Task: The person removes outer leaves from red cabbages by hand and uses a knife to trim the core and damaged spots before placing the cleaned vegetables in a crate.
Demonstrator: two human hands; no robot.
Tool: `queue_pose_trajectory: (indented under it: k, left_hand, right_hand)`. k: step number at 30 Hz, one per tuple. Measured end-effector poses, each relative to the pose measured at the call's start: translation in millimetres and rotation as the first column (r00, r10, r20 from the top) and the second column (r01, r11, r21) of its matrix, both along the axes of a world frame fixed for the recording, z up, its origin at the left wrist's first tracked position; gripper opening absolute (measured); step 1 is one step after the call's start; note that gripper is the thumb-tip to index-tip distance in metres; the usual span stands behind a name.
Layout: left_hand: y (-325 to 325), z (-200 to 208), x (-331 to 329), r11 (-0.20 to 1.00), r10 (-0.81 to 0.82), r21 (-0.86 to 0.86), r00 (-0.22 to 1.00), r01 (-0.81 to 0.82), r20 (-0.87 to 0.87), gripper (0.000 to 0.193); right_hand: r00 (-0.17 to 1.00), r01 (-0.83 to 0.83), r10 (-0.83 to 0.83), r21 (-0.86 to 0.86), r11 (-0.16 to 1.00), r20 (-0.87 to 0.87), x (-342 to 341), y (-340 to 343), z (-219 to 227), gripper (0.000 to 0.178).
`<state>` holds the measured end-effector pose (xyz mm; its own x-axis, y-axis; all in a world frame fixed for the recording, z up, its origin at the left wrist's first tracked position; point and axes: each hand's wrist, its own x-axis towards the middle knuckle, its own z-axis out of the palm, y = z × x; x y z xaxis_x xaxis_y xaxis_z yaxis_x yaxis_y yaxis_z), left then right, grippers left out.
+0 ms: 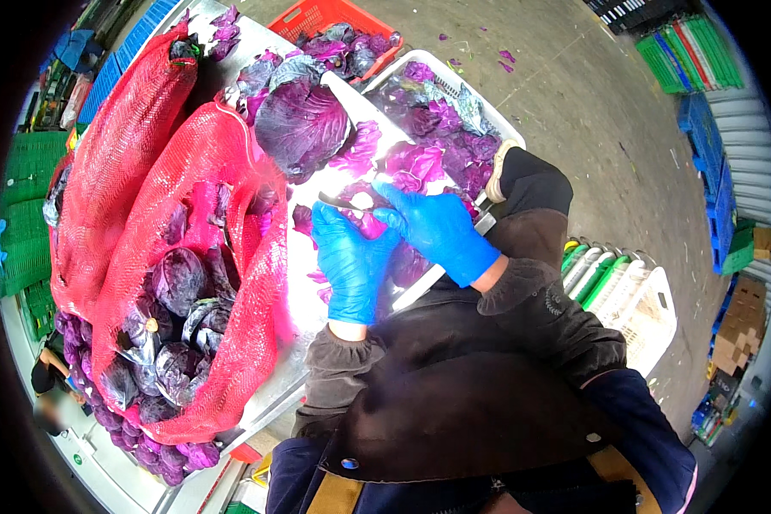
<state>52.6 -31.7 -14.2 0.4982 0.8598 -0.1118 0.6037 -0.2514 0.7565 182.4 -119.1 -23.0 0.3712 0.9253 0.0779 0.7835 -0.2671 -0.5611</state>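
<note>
Both my hands wear blue gloves and meet over the white, sunlit tabletop (304, 283). My left hand (351, 261) is closed with its fingers curled; what they hold, if anything, is hidden. Reaching in from the right, my right hand (441, 231) is closed too, its thumb touching the left glove. Between the fingertips shows a thin dark blade, seemingly a small knife (338, 204), with its handle hidden toward my right hand. Loose purple cabbage leaves (415, 163) lie beyond and beneath the hands. A large dark red cabbage (301, 128) sits just past them.
An opened red mesh sack (257, 368) of red cabbages lies at left, a fuller mesh sack (120, 180) behind it. A white crate (505, 124) and a red crate (291, 21) hold leaves. Another white crate (660, 317) stands right. A person (50, 377) is at far left.
</note>
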Motion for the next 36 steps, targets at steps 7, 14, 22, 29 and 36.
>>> queue_pose_trajectory:
  k: [7,14,22,29,36]
  left_hand:
    - [-20.8,-12.6,-15.4,0.957,-0.075,0.273,0.993,0.096,-0.087,0.119]
    - [-0.4,-2.2,-5.9,0.989,-0.041,0.144,0.999,0.040,0.008,0.096]
    - [-3.1,0.3,0.6,0.986,-0.043,0.161,0.998,0.050,-0.049,0.090]
    - [-21.7,-18.6,-25.8,0.984,-0.025,0.179,0.998,0.014,0.061,0.115]
    - [-13.9,4.3,-51.7,0.988,-0.132,-0.025,0.922,0.152,0.364,0.122]
  right_hand:
    - [0.984,0.031,-0.026,0.024,0.999,-0.177,54.4,19.6,-22.3,0.046]
    - [0.999,0.042,-0.041,0.031,0.999,-0.032,-4.6,-6.1,1.2,0.064]
    - [0.999,0.036,-0.036,-0.022,0.999,0.004,-4.7,2.8,1.1,0.050]
    - [0.969,0.101,-0.134,-0.164,0.981,-0.209,50.2,28.8,-21.6,0.050]
    - [0.881,0.242,-0.321,-0.251,0.937,-0.348,63.1,13.1,-43.4,0.049]
